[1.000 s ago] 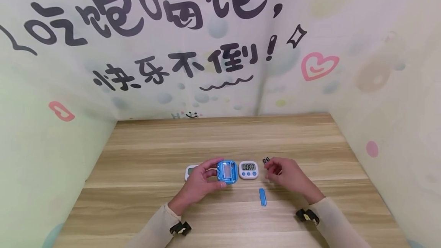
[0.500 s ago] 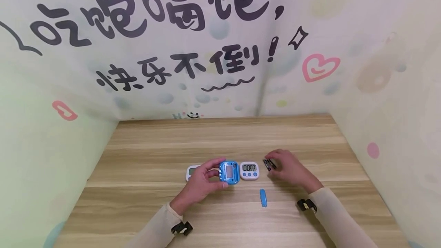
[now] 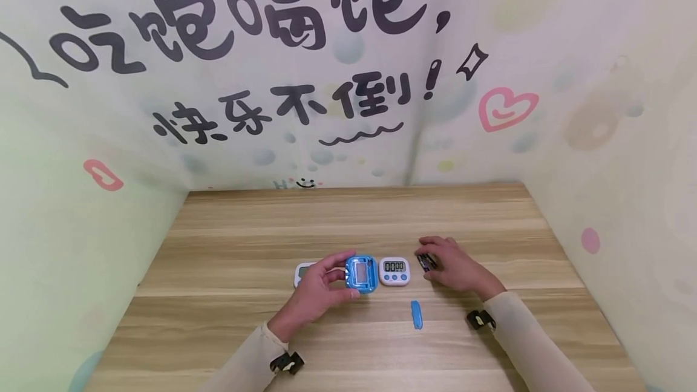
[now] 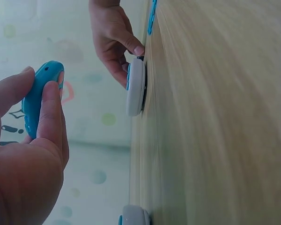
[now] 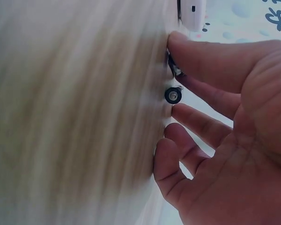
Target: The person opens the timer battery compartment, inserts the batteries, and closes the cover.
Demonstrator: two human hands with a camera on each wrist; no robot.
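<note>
My left hand (image 3: 316, 289) grips a blue kitchen timer (image 3: 362, 274) by its left side, thumb below and fingers above. Its back faces up, showing an uncovered battery compartment. In the left wrist view, the blue timer (image 4: 36, 101) is held above the table. To the right, my right hand (image 3: 456, 265) is down at the tabletop with several small black batteries (image 3: 426, 261) under its fingers. The right wrist view shows thumb and forefinger around one dark battery (image 5: 176, 69). A second battery (image 5: 173, 95) lies end-on just beside it, near the fingertips.
A white timer (image 3: 394, 271) with blue buttons stands between the hands, its display reading zeros. Another white timer (image 3: 302, 272) is partly hidden behind the left hand. A narrow blue battery cover (image 3: 416, 314) lies nearer the front on the wooden table (image 3: 348, 216). Walls surround the table.
My right hand has spread its fingers over the batteries and closed in on them, and the batteries have turned and spread slightly. The left hand keeps the blue timer nearly still.
</note>
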